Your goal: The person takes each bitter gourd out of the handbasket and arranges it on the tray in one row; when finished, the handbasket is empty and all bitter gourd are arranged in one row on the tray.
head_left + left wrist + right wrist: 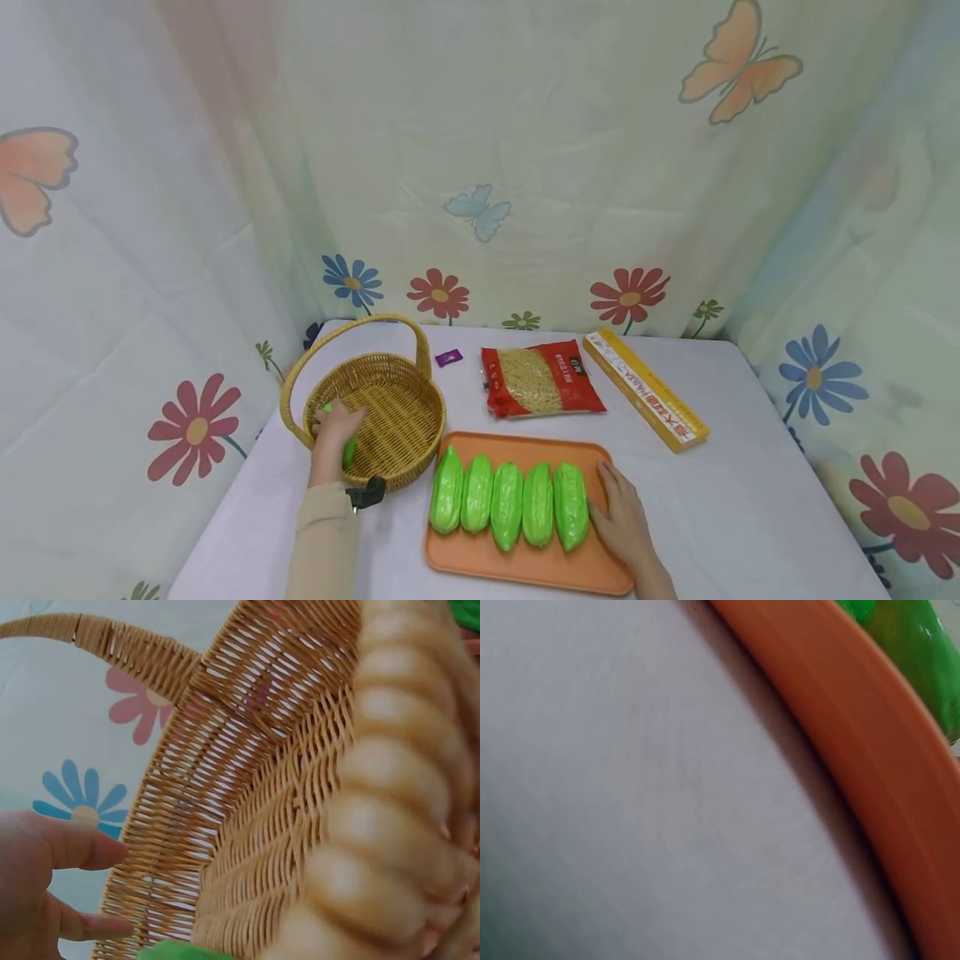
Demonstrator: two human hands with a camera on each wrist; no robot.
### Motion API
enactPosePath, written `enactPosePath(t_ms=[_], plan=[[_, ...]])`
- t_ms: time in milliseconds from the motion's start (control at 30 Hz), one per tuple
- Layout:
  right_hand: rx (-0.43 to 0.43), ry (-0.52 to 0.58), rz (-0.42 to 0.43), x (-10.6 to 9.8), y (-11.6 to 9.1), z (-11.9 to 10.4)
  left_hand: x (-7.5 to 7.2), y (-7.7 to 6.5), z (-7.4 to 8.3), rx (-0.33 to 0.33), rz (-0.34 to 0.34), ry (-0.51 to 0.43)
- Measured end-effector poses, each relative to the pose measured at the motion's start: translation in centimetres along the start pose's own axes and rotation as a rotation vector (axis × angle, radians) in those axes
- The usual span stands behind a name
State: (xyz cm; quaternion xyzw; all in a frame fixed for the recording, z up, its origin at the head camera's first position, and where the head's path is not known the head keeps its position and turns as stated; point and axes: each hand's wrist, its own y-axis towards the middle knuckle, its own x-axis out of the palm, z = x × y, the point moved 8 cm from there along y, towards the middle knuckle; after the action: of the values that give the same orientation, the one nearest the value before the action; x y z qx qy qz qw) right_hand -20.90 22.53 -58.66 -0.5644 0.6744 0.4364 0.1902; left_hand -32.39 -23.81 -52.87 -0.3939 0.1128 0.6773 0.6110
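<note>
My left hand (337,427) is inside a round wicker basket (408,476), over a long green vegetable-shaped piece (349,452) lying near its left wall. In the left wrist view the thumb and a finger (94,925) stand apart and straight, and the piece's green end (184,951) shows just below them. Several similar glossy, ridged green pieces (507,504) lie side by side on an orange tray (517,569). My right hand (624,518) rests at the tray's right edge, fingers extended beside the rightmost piece (571,504). The right wrist view shows the tray's rim (840,742) but no fingers.
Behind the tray lies a red bag of pasta (536,379), with a long yellow pasta box (645,390) to its right. A small purple packet (448,357) is near the basket's arched handle (360,321). Flowered curtains (480,150) surround the white table (757,500).
</note>
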Motion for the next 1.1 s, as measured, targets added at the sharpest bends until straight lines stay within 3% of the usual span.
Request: enactPosePath(t_ms=[300, 433, 633, 1100], plan=[[0.042, 0.008, -0.048, 0.4, -0.1, 0.4, 0.6, 1.2, -1.2, 0.013, 0.005, -0.054], [0.032, 0.006, -0.030, 0.3, -0.2, 0.2, 0.6, 1.7, -1.3, 0.029, 0.011, -0.052], [0.022, -0.001, -0.011, 0.2, -0.2, 0.1, 0.5, 1.6, -1.3, 0.028, 0.038, -0.107], [-0.008, -0.013, 0.016, 0.0, 0.0, 0.1, 0.4, 1.2, -1.4, 0.016, 0.053, -0.081]])
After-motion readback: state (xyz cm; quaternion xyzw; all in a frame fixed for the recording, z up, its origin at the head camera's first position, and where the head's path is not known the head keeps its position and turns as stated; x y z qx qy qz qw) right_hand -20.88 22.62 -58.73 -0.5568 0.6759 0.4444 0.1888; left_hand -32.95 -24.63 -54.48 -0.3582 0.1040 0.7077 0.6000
